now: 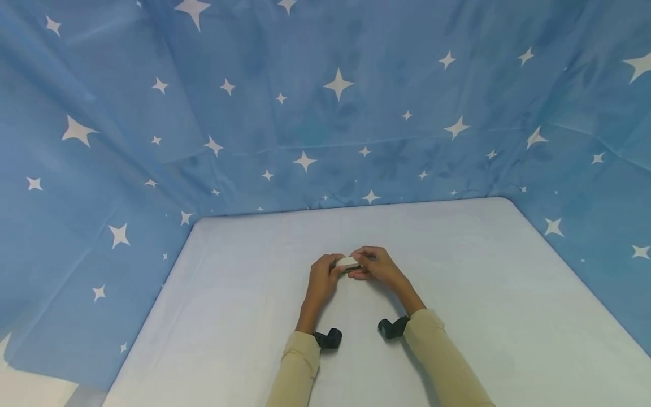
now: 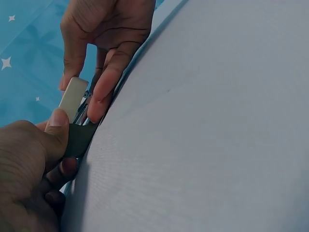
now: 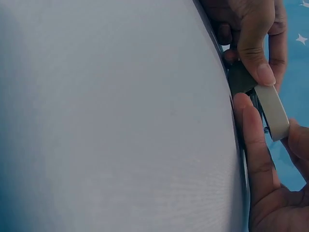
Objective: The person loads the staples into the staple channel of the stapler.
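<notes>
A small stapler (image 1: 348, 262) with a cream top and a dark green base is held between both hands above the white table. My left hand (image 1: 322, 278) pinches its dark green end, the thumb lying on the cream top (image 2: 73, 96) in the left wrist view. At the other end my right hand (image 1: 381, 268) grips the cream part, with other fingers (image 3: 254, 125) along the underside. Metal parts (image 2: 84, 104) show in the gap between top and base. Fingers hide some of the base.
The white tabletop (image 1: 244, 294) spreads around the hands. Blue curtains with white stars (image 1: 305, 113) hang behind the table and along both sides. A dark wrist-worn camera (image 1: 333, 338) sits at the left wrist, another camera (image 1: 391, 329) at the right.
</notes>
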Available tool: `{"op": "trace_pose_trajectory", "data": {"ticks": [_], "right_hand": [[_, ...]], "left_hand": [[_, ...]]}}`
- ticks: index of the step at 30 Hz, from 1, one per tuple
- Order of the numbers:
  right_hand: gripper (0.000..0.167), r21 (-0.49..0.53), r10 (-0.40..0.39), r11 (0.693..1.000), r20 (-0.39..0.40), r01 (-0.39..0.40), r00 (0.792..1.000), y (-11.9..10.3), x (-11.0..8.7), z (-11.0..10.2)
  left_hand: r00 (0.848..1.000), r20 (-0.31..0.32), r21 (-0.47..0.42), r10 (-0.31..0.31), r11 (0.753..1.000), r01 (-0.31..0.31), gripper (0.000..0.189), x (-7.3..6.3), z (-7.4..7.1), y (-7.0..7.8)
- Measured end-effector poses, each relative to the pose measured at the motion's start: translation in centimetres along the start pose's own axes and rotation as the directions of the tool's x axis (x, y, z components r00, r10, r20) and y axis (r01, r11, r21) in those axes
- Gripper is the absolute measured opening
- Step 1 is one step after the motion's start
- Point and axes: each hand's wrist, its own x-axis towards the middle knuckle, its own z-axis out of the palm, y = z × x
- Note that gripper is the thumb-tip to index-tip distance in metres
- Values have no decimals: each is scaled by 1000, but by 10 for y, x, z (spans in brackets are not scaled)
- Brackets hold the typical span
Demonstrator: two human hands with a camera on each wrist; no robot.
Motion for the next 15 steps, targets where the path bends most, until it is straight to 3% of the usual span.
{"op": "trace_pose_trajectory", "data": {"ticks": [4,7,15], "right_hand": [[34,-23,-45,999,-6,45,999,-3,1,-1],[36,-24,-36,999,-20,36,999,-1,0,-2],[41,32,-24,999,-131,29,991,9,-1,9]], "left_hand": [[999,-25,-2,45,999,-45,31,6,1,0],[998,-29,1,62,998,-62,34,7,2,-1],[997,-82,25,-9,1000,11,28,1,5,1]]}}
